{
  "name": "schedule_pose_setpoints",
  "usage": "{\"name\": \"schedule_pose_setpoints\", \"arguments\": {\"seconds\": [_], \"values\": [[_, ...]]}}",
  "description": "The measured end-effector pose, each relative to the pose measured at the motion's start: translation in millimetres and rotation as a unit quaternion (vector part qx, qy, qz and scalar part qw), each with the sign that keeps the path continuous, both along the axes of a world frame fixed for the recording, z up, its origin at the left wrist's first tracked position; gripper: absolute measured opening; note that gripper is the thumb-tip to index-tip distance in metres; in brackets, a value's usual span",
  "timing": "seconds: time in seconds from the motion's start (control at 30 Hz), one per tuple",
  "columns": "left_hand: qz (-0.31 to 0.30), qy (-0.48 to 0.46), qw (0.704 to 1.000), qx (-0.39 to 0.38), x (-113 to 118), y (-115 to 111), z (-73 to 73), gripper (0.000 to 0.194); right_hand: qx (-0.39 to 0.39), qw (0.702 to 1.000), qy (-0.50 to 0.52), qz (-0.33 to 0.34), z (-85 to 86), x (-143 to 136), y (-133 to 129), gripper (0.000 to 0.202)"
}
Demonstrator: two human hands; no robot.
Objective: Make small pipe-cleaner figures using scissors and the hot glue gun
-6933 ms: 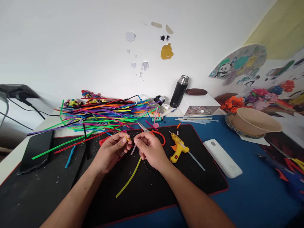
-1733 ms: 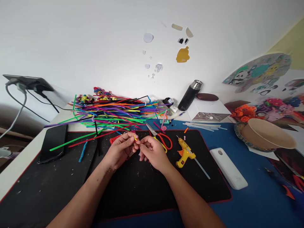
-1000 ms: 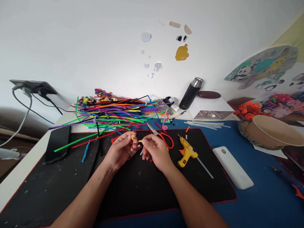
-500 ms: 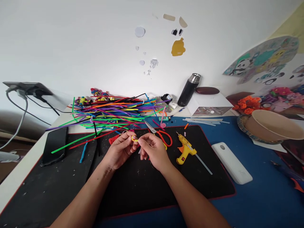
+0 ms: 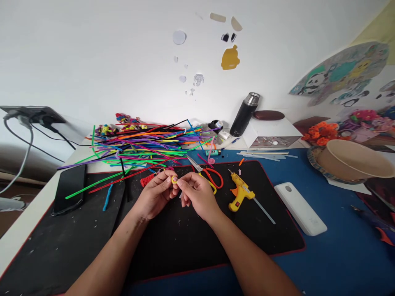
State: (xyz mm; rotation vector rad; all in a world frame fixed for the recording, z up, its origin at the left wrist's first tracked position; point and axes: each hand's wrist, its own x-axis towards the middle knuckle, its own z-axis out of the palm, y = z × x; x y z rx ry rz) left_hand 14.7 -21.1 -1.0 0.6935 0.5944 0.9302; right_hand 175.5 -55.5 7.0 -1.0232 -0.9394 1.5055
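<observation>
Between my two hands, above the black mat, is a small bent piece of yellow pipe cleaner. My left hand pinches it with thumb and forefinger. From the other side, my right hand grips its end, thumb against fingers. Just beyond my right hand lie scissors with red and yellow handles. Partly hidden behind my left hand is a red coiled piece. A yellow glue gun with a glue stick in its back rests to the right.
A heap of coloured pipe cleaners lies along the wall. A black phone is at left, a white power bank at right. Behind stand a black flask and a white box; a beige bowl is far right.
The yellow pipe cleaner piece now looks more tightly curled, and my right fingertips have moved slightly left, closer to my left ones. The whole view has shifted a little.
</observation>
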Motion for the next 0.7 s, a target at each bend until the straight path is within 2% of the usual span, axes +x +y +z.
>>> {"name": "schedule_pose_setpoints", "arguments": {"seconds": [0.33,0.7], "values": [[-0.011,-0.003,1.000,-0.001,-2.1,0.4,-3.4,0.017,-0.009,1.000,0.027,-0.003,-3.9,-1.6,0.8,0.039],[-0.013,-0.006,1.000,-0.006,-1.6,0.4,-3.1,0.017,-0.017,0.999,0.029,-0.014,-0.3,-2.1,0.8,0.039]]}}
